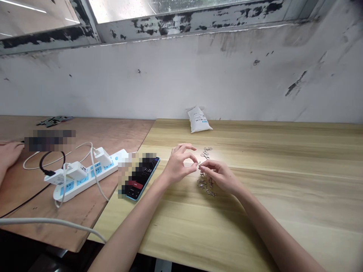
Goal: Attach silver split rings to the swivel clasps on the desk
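Above the wooden table my two hands meet at a small silver metal ring [199, 164], seemingly part of a key-ring clasp. My left hand [181, 163] has thumb and index fingertip pinched at the left side of it, with the other fingers curled loosely above. From the right, my right hand [219, 174] pinches the same piece between thumb and fingers, hiding part of it. Under and in front of the right hand lie several loose metal clasps [202, 184], one of them a single clasp [211, 193] nearest me. A further small cluster of clasps [207, 152] rests just beyond the fingers.
A white labelled packet [200, 120] sits near the wall. Left of my forearm lies a phone [143, 177] with its screen lit. A white power strip [92, 175] with chargers and cables occupies the adjoining brown table [119, 130]. Another person's hand [10, 153] shows at far left.
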{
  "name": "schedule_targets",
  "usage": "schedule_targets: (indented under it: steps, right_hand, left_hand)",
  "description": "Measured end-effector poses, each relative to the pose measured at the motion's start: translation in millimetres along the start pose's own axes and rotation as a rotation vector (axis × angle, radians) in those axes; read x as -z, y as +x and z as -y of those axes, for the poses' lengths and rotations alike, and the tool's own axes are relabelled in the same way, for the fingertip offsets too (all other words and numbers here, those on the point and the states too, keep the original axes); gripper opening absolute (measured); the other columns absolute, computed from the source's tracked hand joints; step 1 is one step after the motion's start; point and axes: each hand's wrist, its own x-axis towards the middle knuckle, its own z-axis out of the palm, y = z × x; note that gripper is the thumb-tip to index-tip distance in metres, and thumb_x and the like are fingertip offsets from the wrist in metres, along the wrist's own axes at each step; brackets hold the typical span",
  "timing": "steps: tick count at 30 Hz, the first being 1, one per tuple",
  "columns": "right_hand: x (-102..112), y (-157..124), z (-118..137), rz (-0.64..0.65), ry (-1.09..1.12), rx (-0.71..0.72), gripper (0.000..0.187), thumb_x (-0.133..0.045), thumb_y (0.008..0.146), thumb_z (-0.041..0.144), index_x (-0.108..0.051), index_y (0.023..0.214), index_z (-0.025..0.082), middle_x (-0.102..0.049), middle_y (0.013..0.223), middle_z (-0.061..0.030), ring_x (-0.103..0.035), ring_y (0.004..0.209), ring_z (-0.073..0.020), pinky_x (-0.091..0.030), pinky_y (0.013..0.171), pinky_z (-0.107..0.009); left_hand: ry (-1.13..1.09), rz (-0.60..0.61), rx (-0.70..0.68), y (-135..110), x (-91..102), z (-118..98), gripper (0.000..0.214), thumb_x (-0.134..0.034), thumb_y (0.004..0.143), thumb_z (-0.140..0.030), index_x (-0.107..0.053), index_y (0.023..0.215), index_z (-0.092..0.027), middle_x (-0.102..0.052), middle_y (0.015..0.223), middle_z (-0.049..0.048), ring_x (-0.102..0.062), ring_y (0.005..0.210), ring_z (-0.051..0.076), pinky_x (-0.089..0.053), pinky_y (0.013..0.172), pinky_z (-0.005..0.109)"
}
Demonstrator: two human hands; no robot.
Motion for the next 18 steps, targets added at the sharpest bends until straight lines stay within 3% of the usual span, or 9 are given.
schedule_targets:
  steps: [6, 9, 14, 18]
  right_hand:
    - [1, 0, -4, -0.234, -0.375, 0.169, 0.023, -0.055, 0.092, 0.038, -0.07, 0.087, 0.02, -0.064, 0.075, -0.0021, -0.051, 0.059, -0.0124, -0.039, 0.055, -0.025]
    - [-2, -1, -7, -0.315, -0.459, 0.251, 0.02, -0.055, 0.093, 0.033, -0.07, 0.093, 0.021, -0.065, 0.077, -0.0019, -0.049, 0.056, -0.0113, -0.039, 0.055, -0.025]
    - [-9, -4, -5, -0.367, -0.493, 0.354, 0.018, -0.052, 0.094, 0.027, -0.069, 0.093, 0.021, -0.064, 0.071, 0.0, -0.046, 0.051, -0.01, -0.038, 0.054, -0.023]
    - [-18, -7, 1, -0.327, -0.532, 0.409, 0.019, -0.05, 0.095, 0.024, -0.069, 0.091, 0.021, -0.063, 0.069, 0.0007, -0.046, 0.05, -0.009, -0.037, 0.054, -0.022]
  left_hand:
    - [0.021, 0.035, 0.019, -1, -2.3, 3, 0.007, -0.068, 0.078, -0.016, -0.067, 0.075, -0.023, -0.064, 0.119, 0.0008, -0.05, 0.121, 0.022, -0.033, 0.104, 0.041]
    - [0.034, 0.054, 0.031, -1, -3.4, 6, 0.007, -0.066, 0.079, -0.017, -0.066, 0.075, -0.023, -0.063, 0.12, 0.0013, -0.05, 0.121, 0.022, -0.033, 0.103, 0.042]
    - [0.066, 0.099, 0.053, -2, -5.7, 4, 0.006, -0.066, 0.08, -0.018, -0.066, 0.076, -0.022, -0.063, 0.119, 0.0025, -0.05, 0.121, 0.022, -0.033, 0.103, 0.042]
    - [0.101, 0.126, 0.055, -3, -6.9, 3, 0.004, -0.065, 0.082, -0.02, -0.066, 0.078, -0.022, -0.063, 0.119, 0.0038, -0.05, 0.12, 0.023, -0.034, 0.102, 0.042]
